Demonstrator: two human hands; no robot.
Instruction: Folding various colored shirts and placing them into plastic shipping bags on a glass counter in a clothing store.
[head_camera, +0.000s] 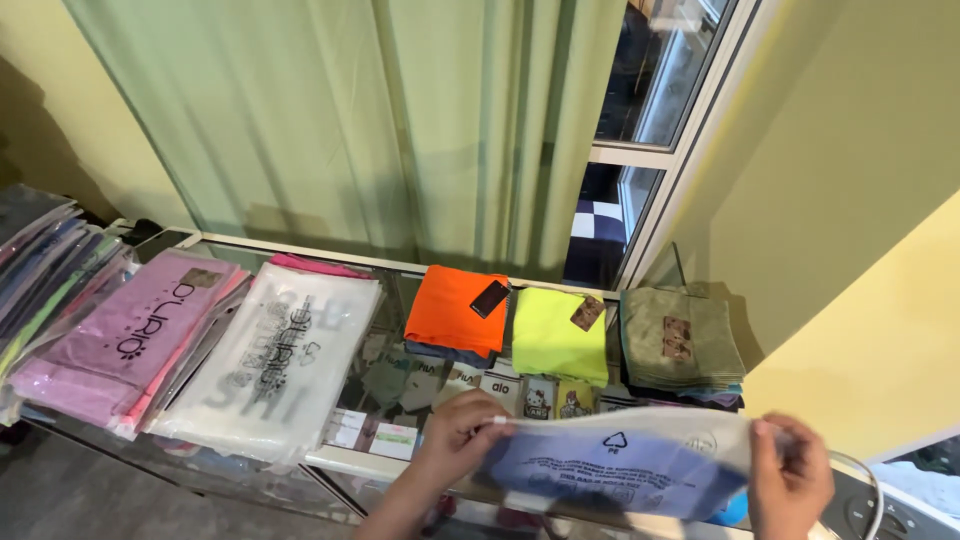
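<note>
Both my hands hold a clear plastic bag (620, 465) with a blue garment inside, flat and level at the bottom of the view. My left hand (455, 435) pinches its left edge. My right hand (790, 475) grips its right edge. The bag hangs over the front edge of a glass display counter (350, 462). Just beyond it on the counter lie folded garments: an orange one (450, 305), a neon yellow one (555, 340) and an olive one (680, 340), each with a tag.
A white bagged garment (275, 365) and a stack of pink and purple bagged garments (130, 335) lie on the counter's left. More bagged clothes (40, 265) are piled at far left. A green curtain (400, 120) and a window (650, 90) stand behind.
</note>
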